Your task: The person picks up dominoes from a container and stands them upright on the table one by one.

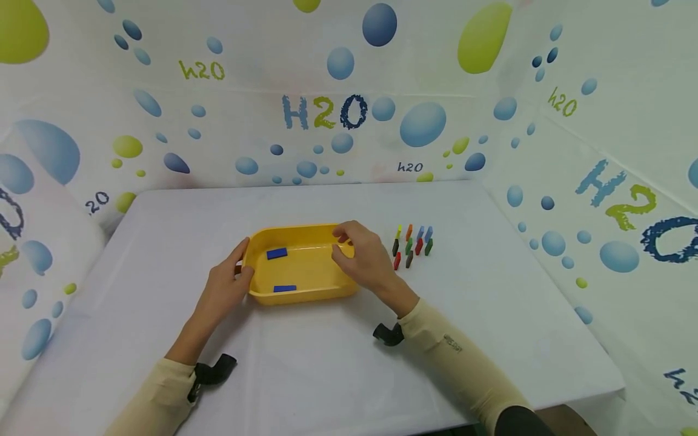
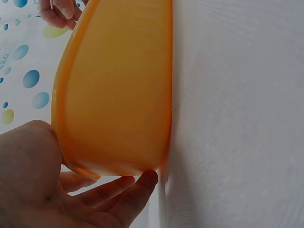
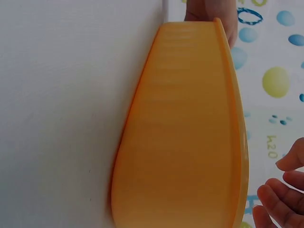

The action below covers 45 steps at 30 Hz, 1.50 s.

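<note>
A yellow plastic tray (image 1: 311, 269) lies on the white table, with two blue bars inside: one blue bar (image 1: 277, 254) toward the back left, another blue bar (image 1: 285, 289) by the front wall. My left hand (image 1: 226, 284) holds the tray's left end, its fingers (image 2: 135, 194) against the outer wall. Above the tray's right end is my right hand (image 1: 364, 254), thumb and fingers bent and apart, nothing between them. In the right wrist view, the fingertips (image 3: 270, 197) show beyond the tray's rim, clear of it.
Several small coloured pieces (image 1: 409, 245) stand in rows right of the tray, in yellow, orange, blue, red, green and dark tones. The white table (image 1: 523, 339) backs onto a patterned sheet (image 1: 262, 66). A black wrist mount (image 1: 215, 370) is on each forearm.
</note>
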Motion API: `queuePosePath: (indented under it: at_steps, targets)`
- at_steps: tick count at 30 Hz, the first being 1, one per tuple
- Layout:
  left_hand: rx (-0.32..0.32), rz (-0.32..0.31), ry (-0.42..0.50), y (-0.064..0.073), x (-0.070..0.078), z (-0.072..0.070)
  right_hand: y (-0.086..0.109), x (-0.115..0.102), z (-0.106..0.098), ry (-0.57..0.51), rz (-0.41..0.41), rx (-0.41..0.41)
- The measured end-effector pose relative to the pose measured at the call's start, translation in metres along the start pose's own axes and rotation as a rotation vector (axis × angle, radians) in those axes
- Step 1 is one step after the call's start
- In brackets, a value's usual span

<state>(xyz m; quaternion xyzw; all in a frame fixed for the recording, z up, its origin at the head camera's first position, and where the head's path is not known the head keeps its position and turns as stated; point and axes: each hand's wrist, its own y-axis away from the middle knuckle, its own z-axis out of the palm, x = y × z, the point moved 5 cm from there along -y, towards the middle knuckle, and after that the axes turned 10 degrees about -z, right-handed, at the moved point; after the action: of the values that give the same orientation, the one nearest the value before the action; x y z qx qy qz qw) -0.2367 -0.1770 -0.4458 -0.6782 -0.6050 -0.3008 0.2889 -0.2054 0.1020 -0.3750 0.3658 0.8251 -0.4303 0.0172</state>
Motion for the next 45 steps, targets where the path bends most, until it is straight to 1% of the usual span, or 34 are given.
queuePosePath:
  at_steps: [8,14,18,23,29,36,40,45]
  targets:
    - [-0.005,-0.013,-0.005,0.001,0.001,0.000,-0.007,-0.007,0.015,-0.026,0.013,-0.049]
    - [-0.008,-0.019,-0.008,0.002,0.002,0.001,-0.010,-0.013,0.026,0.001,0.030,-0.128]
    - [-0.008,-0.020,-0.008,0.002,0.002,0.000,-0.012,-0.017,0.033,-0.009,0.017,-0.177]
    - [-0.006,-0.020,-0.005,0.003,0.002,0.000,-0.014,-0.020,0.046,-0.014,0.012,-0.262]
    - [-0.008,-0.024,-0.003,0.004,0.001,0.001,-0.015,-0.024,0.063,-0.037,0.037,-0.388]
    - [-0.008,-0.015,-0.004,0.004,0.002,0.000,-0.017,-0.029,0.077,-0.061,0.067,-0.440]
    - [-0.014,-0.008,-0.005,0.003,0.002,-0.001,-0.020,-0.030,0.088,-0.058,0.088,-0.524]
    - [-0.017,0.001,-0.009,0.003,0.002,-0.001,-0.024,-0.030,0.102,-0.050,0.090,-0.625]
